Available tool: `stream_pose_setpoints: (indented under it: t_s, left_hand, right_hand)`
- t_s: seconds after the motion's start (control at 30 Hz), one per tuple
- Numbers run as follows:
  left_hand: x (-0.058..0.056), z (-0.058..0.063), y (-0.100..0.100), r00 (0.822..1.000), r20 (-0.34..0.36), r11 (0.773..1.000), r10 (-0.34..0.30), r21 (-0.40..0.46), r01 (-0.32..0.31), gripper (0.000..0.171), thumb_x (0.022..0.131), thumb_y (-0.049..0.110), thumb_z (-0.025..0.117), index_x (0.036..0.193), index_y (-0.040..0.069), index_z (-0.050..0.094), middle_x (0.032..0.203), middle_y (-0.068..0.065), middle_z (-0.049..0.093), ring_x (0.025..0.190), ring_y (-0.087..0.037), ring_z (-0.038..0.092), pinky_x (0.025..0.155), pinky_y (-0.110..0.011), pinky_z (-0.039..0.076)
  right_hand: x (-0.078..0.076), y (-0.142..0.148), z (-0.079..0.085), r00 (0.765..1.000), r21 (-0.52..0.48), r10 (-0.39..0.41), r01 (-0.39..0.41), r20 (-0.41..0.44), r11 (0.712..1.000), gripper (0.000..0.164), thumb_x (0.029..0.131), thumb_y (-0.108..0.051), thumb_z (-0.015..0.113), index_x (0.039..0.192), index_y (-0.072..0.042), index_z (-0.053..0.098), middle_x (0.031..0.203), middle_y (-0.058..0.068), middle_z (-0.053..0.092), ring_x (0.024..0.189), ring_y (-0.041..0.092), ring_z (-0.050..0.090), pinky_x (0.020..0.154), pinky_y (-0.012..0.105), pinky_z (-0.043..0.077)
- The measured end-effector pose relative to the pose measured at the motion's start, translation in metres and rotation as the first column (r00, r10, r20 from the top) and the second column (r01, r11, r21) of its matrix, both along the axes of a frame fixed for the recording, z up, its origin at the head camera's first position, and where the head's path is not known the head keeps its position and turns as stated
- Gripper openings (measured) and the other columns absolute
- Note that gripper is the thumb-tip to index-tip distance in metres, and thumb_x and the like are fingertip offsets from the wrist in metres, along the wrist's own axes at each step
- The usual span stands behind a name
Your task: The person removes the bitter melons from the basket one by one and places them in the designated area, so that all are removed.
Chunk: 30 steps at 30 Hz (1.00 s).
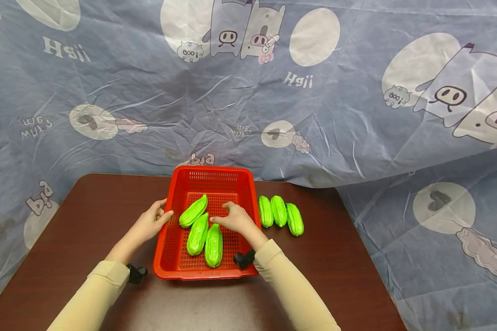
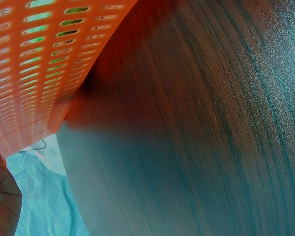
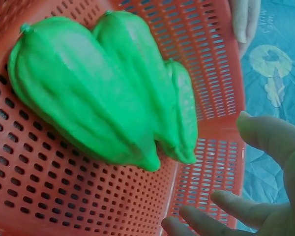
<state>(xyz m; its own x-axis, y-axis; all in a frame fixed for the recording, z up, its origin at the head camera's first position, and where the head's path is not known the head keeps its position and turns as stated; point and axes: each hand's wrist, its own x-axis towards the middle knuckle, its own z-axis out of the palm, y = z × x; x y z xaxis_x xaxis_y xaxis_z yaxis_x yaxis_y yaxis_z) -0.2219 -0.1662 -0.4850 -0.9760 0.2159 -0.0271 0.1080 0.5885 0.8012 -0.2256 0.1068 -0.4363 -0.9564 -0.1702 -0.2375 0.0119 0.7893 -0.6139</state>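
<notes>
A red plastic basket point(image 1: 209, 275) with slotted walls stands on the table. Inside lie three shiny bright green, ridged, gourd-like vegetables: one gourd point(image 1: 193, 211) at the upper left, another gourd point(image 1: 197, 235) in the middle and a third gourd point(image 1: 213, 246) at the lower right. My left hand point(image 1: 152, 219) holds the basket's left rim, thumb over the edge and fingers outside. Above the basket floor is my right hand point(image 1: 237, 219), its thumb and fingers spread with nothing between them. The right wrist view shows a gourd point(image 3: 83, 93) close up, apart from the fingertips point(image 3: 226, 199).
Three more green gourds point(image 1: 279, 211) lie side by side on the dark brown table point(image 1: 331, 276), just right of the basket. A blue-grey cloth with cartoon pigs point(image 1: 149, 92) hangs behind the table. Black wrist cameras point(image 1: 136, 274) sit on both wrists.
</notes>
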Motion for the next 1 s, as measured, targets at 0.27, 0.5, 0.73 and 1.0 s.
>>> stream_pose_setpoints:
  t_s: [0.27, 0.5, 0.73, 1.0]
  left_hand:
    - [0.000, 0.001, 0.002, 1.000, 0.000, 1.000, 0.003, -0.002, -0.003, 0.061, 0.104, 0.023, 0.052, 0.149, -0.008, 0.027, 0.091, -0.014, 0.061, 0.074, -0.018, 0.062, 0.066, -0.030, 0.051]
    - [0.000, 0.002, 0.001, 1.000, -0.002, 1.000, 0.002, -0.004, -0.002, 0.062, 0.104, 0.023, 0.052, 0.150, -0.009, 0.025, 0.091, -0.013, 0.061, 0.074, -0.017, 0.060, 0.066, -0.031, 0.049]
    - [0.001, 0.002, 0.001, 1.000, 0.008, 1.000, 0.003, 0.002, -0.003, 0.062, 0.104, 0.024, 0.052, 0.150, -0.008, 0.026, 0.091, -0.013, 0.061, 0.074, -0.017, 0.061, 0.066, -0.030, 0.050]
    - [0.002, 0.002, 0.002, 1.000, 0.008, 1.000, 0.006, -0.002, -0.006, 0.062, 0.104, 0.025, 0.052, 0.150, -0.007, 0.025, 0.090, -0.013, 0.060, 0.074, -0.018, 0.061, 0.066, -0.031, 0.049]
  right_hand:
    - [-0.002, -0.003, -0.010, 0.999, 0.077, 0.007, -0.010, 0.036, 0.997, 0.072, 0.084, -0.044, 0.075, 0.136, 0.000, 0.053, 0.133, 0.018, 0.059, 0.121, 0.032, 0.058, 0.099, 0.045, 0.047]
    - [-0.002, -0.008, -0.013, 0.996, 0.121, 0.007, -0.018, 0.091, 0.993, 0.075, 0.084, -0.045, 0.075, 0.138, 0.002, 0.050, 0.136, 0.019, 0.057, 0.123, 0.033, 0.056, 0.100, 0.045, 0.047]
    - [0.000, -0.017, -0.012, 0.988, 0.197, 0.037, -0.067, 0.152, 0.978, 0.080, 0.084, -0.046, 0.075, 0.139, 0.005, 0.047, 0.136, 0.019, 0.056, 0.125, 0.032, 0.056, 0.102, 0.042, 0.046]
    - [0.006, -0.023, -0.010, 0.967, 0.191, 0.037, -0.086, 0.251, 0.978, 0.083, 0.084, -0.043, 0.075, 0.144, 0.005, 0.041, 0.146, 0.017, 0.046, 0.134, 0.031, 0.047, 0.109, 0.042, 0.040]
